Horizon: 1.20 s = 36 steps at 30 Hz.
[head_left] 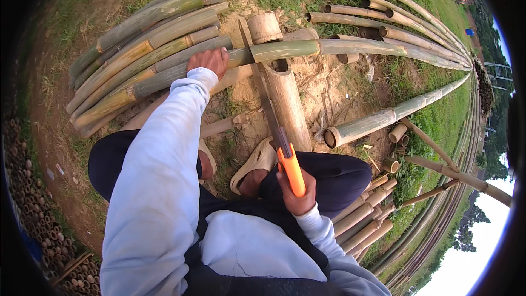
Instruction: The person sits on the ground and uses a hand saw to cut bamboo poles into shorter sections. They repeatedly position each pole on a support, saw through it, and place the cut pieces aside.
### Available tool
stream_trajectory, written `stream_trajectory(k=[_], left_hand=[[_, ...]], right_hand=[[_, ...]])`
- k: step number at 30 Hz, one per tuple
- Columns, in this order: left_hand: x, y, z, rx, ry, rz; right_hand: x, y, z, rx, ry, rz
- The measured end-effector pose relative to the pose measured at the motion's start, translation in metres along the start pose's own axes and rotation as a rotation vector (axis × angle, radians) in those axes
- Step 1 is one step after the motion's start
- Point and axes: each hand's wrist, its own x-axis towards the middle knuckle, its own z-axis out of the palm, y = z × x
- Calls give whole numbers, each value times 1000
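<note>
Item 1: bamboo pole (296, 49), greenish, long. Location: in front of the seated person, running crosswise from the left-hand stack toward the far right, passing above a thick bamboo section (290, 109) that lies on the ground.

Item 2: handsaw (268, 107), long blade, orange handle. Location: blade crossing the pole just right of the left grip.

Item 3: left grip (208, 61). Condition: laid over the pole, fingers curved down around it, beside the blade; not fully closed about the stem.

Item 4: right grip (300, 198). Condition: closed around the saw handle, near the right knee.

Item 5: stack of bamboo lengths (164, 35), at left, ends roughly aligned; judged to be finished pieces.

Item 6: group of long poles (422, 22), upper right, open ends facing inward; judged uncut stock.

Item 7: single pole (383, 122), right, apart from the group.

Item 8: short bamboo offcuts (390, 165), lying at right.

Progress: the cut appears under way or about to begin; its depth cannot be told. No parted piece shows at the blade, so severing is judged outstanding.
</note>
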Motion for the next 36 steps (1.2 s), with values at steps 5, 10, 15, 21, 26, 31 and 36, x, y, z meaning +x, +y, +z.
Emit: stream_trajectory(k=[5,10,15,21,26,31,36], left_hand=[[2,5,0,15,34,75],[-1,-7,-1,25,-11,43],[-2,0,-1,-71,43,25],[2,4,-5,-65,-29,27],[0,-4,1,-19,14,34],[-3,-5,9,-20,73,35],[0,3,-6,-36,0,66]], right_hand=[[98,40,55,15,98,-199],[-35,19,-7,-25,-38,43],[-30,5,-4,10,25,0],[91,30,48,46,88,-176],[-50,2,-13,-21,-4,-37],[4,-1,-3,-47,-56,27],[94,9,44,31,31,-148]])
